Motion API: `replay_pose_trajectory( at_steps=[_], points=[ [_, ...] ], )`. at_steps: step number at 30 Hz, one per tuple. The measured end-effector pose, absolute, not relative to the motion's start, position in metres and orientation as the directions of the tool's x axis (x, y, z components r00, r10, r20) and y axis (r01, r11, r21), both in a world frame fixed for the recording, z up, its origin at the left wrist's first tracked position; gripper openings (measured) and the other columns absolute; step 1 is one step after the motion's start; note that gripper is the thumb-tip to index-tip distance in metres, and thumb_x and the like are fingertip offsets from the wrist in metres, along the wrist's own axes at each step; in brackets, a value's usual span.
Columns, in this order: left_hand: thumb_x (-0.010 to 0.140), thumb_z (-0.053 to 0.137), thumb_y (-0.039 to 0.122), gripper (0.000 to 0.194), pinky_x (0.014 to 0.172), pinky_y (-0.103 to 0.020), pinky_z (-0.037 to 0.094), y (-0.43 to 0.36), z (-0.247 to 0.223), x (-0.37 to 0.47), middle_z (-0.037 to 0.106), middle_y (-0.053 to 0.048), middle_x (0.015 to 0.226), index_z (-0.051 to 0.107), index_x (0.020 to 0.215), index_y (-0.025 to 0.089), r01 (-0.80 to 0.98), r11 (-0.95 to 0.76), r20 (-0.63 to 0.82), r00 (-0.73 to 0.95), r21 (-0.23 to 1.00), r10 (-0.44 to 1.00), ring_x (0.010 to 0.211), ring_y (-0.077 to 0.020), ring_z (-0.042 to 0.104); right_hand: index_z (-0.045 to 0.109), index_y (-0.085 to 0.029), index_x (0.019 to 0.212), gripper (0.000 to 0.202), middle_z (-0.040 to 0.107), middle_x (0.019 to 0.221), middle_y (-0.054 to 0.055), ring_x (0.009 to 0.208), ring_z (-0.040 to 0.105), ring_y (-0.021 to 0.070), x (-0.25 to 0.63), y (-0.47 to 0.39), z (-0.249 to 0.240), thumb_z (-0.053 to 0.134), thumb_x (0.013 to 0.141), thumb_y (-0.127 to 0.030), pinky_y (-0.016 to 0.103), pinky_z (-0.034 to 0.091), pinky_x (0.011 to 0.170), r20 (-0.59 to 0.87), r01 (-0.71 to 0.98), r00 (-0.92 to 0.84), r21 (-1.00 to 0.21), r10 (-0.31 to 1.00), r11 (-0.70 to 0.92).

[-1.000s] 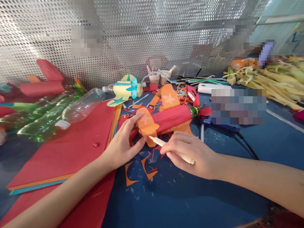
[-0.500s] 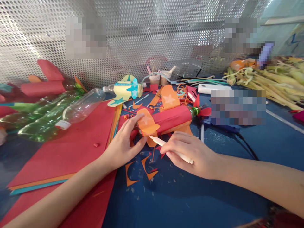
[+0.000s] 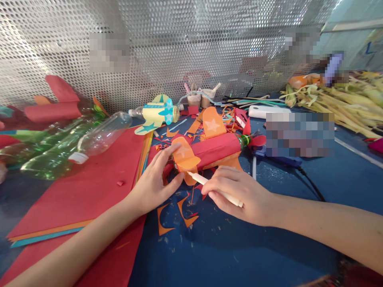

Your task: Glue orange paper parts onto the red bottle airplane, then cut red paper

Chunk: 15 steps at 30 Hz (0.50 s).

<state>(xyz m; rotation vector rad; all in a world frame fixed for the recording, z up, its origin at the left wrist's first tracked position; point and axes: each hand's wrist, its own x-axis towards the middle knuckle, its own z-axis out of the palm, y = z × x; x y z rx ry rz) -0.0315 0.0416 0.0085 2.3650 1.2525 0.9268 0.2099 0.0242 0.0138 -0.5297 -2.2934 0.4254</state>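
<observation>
A toy airplane (image 3: 217, 148) made of a bottle wrapped in red paper lies on the blue table. It has orange paper wings and tail pieces with pale stars, and a red propeller (image 3: 257, 140) at the green bottle neck. My left hand (image 3: 155, 179) grips its tail end between thumb and fingers. Some of those fingertips are hidden behind the orange tail piece (image 3: 185, 153). In my right hand (image 3: 239, 193) is a slim white marker (image 3: 199, 178), held like a pen. Its tip touches or nearly touches the lower orange tail piece.
Orange paper offcuts (image 3: 187, 213) lie in front of the airplane, more scraps behind. Red paper sheets (image 3: 89, 191), plastic bottles (image 3: 101, 133) and a yellow-and-blue bottle airplane (image 3: 154, 113) are at left. Cups (image 3: 208, 97), a white glue gun-like blurred area and corn husks (image 3: 338, 99) stand farther back.
Both hands, the marker and the airplane hold almost the same position. The whole view has shifted very slightly.
</observation>
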Motion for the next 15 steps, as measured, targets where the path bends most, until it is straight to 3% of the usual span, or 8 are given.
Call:
replay_pose_trajectory(
  at_steps=[15],
  points=[
    [0.089, 0.052, 0.032, 0.056, 0.101, -0.046, 0.047, 0.0413, 0.0088, -0.0308, 0.046, -0.013, 0.141, 0.031, 0.141, 0.025, 0.614, -0.564, 0.395, 0.403, 0.552, 0.826, 0.122, -0.0267, 0.054, 0.061, -0.017, 0.095, 0.015, 0.064, 0.075, 0.004, 0.07, 0.055, 0.0139, 0.21, 0.0245, 0.0139, 0.046, 0.094, -0.015, 0.026, 0.048, 0.063, 0.576, 0.263, -0.651, -0.44, 0.495, 0.858]
  ],
)
